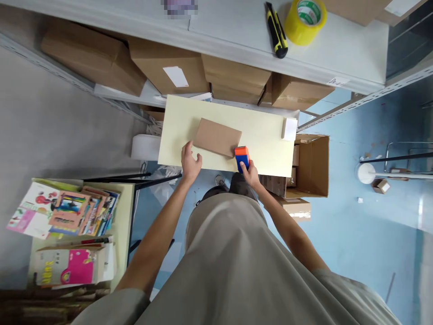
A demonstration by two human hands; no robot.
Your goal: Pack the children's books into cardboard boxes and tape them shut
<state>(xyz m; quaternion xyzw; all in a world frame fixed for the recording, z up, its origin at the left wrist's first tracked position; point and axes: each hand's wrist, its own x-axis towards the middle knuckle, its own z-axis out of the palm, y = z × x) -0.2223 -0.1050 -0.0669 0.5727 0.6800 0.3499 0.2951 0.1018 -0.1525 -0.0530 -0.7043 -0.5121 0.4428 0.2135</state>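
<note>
A flat brown cardboard box [218, 137] lies slightly askew on the pale yellow tabletop [264, 158]. By its left end is my left hand [191, 162], its fingers apart and curved, holding nothing; whether a fingertip touches the box I cannot tell. My right hand [250, 174] grips a small blue block-shaped object with an orange end [242, 159], at the box's lower right corner. Its exact kind does not show. To the right, a small stack of white cards or labels [289, 129] sits near the table's edge.
On the shelf [230, 34] above are a yellow-black utility knife [276, 30] and yellow tape [305, 20]. Several cardboard boxes [237, 76] fill the level below. An open carton [313, 164] stands right of the table, and books [81, 212] lie on a side table at left.
</note>
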